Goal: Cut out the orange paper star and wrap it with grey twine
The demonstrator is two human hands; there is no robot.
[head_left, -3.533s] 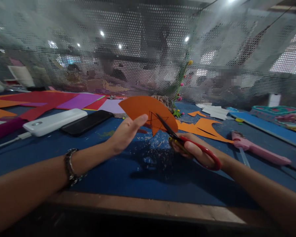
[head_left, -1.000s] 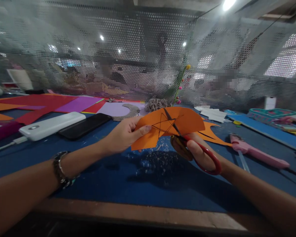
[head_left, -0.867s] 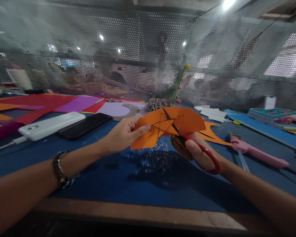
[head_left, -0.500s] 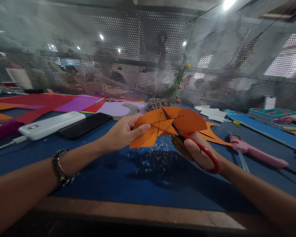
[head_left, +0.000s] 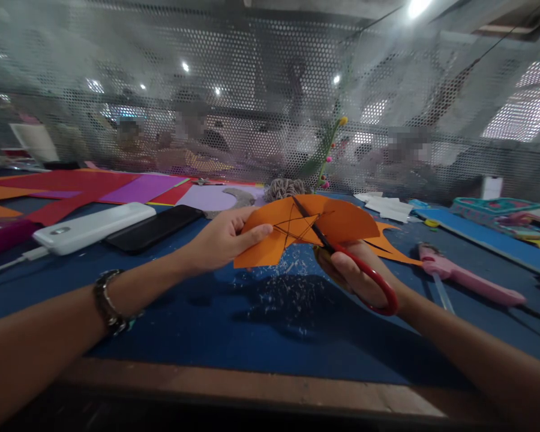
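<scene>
The orange sheet (head_left: 292, 217) is held above the blue tabletop (head_left: 162, 336), gripped by the left hand and engaged by the scissors (head_left: 360, 263). Compared with 3.5 s ago, the sheet has been turned and shifted right: the drawn star (head_left: 282, 231), previously at the lower edge, now lies across the middle, and a squared end projects at lower left. The dark blade now crosses the star's outline; any second blade is hidden. Compared with 0.5 s ago, sheet and scissors sit slightly further left.

Left hand (head_left: 225, 241): grasping the sheet's left portion, thumb flat on the front face, remaining fingers mostly concealed behind. The forearm enters from lower left, with a bracelet (head_left: 108, 302) at the wrist.

Right hand (head_left: 366, 283): clenched around the scissors, thumb at the red handle, blade directed up and left. The forearm enters from lower right.

Pale shreds (head_left: 292, 294) lie on the tabletop below. An orange offcut (head_left: 398, 254) lies behind the right hand, its tip near the pink glue gun (head_left: 472, 281).
</scene>
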